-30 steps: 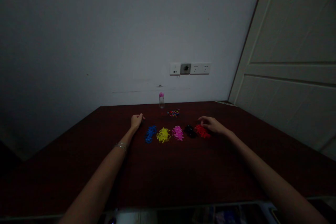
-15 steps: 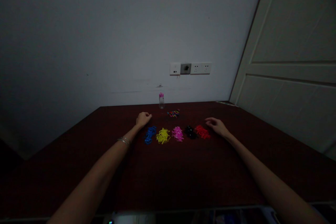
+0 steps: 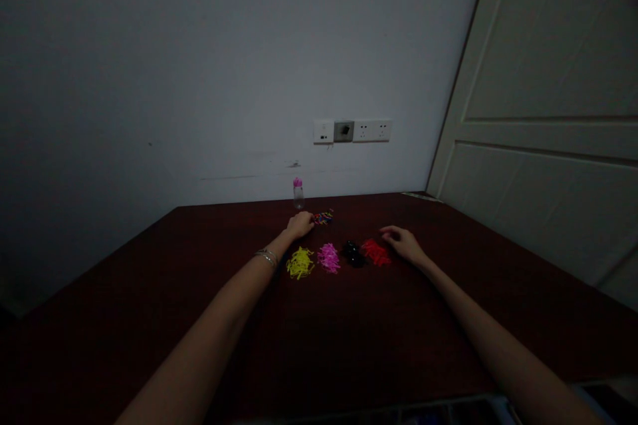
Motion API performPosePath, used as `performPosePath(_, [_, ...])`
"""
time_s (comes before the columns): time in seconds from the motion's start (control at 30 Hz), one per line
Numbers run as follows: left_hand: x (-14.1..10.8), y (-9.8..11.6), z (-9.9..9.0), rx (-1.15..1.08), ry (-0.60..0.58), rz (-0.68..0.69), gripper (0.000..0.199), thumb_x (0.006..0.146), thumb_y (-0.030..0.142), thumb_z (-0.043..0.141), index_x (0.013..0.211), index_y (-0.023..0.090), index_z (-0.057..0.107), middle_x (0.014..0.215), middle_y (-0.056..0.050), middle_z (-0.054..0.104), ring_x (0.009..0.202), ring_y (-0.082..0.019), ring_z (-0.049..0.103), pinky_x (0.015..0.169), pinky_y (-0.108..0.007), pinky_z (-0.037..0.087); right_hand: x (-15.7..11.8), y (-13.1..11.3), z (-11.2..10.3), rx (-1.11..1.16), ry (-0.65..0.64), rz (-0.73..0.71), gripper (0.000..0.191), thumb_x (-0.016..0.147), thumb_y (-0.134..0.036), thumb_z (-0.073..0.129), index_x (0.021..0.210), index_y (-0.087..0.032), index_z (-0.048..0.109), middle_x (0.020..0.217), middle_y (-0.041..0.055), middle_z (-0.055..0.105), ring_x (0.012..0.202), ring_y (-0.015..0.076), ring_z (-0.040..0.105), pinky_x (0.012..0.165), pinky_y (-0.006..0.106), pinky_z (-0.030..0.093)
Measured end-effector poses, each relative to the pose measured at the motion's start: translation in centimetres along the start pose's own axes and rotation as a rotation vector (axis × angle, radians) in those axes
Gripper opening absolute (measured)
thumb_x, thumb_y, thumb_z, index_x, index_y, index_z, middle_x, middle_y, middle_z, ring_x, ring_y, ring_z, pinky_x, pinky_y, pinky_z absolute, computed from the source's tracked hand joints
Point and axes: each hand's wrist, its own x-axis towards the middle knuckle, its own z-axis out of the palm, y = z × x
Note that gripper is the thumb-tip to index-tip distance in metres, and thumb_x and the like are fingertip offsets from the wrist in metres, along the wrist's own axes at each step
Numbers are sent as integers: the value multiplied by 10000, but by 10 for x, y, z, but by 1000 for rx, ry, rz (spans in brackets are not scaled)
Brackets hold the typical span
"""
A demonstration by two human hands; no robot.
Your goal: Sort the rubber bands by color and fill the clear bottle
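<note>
My left hand (image 3: 300, 225): fingertips at the edge of the mixed-colour pile (image 3: 324, 217), its 3 o'clock; fingers bunched, hold cannot be told. My right hand (image 3: 403, 243): loosely curled, red pile (image 3: 376, 252) near its 9 o'clock; I cannot tell its grip.

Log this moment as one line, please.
left hand: at mixed-colour pile, contact unclear | right hand: beside red pile | nearer: yellow pile, pink pile, black pile | back: pink-capped bottle, upright
</note>
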Motion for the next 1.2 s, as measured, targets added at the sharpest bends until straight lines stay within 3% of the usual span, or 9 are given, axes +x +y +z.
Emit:
performPosePath(0.7, [20, -5, 11, 51, -6, 25, 210, 793, 293, 483, 866, 213, 663, 954, -58, 647, 852, -183, 586, 704, -244, 429, -1, -2, 1, -21, -30, -15, 248, 751, -251, 495, 924, -155, 643, 867, 69, 673, 807, 181, 611, 754, 295, 457])
performPosePath(1.0, [16, -19, -10, -143, -3, 130, 183, 748, 258, 549, 821, 183, 699, 841, -57, 666, 751, -150, 582, 651, -212, 394, 1, 1, 1, -36, -50, -6, 268, 749, -262, 486, 934, -144, 639, 845, 74, 670, 780, 187, 610, 732, 297, 458])
performPosePath(1.2, [-1, -15, -24, -245, -153, 221, 183, 680, 253, 593, 757, 132, 707, 692, -39, 645, 652, -127, 552, 587, -198, 371, 0, -2, -1, -53, -59, 7, 267, 753, -268, 485, 939, -148, 636, 876, 76, 672, 800, 192, 611, 735, 296, 455])
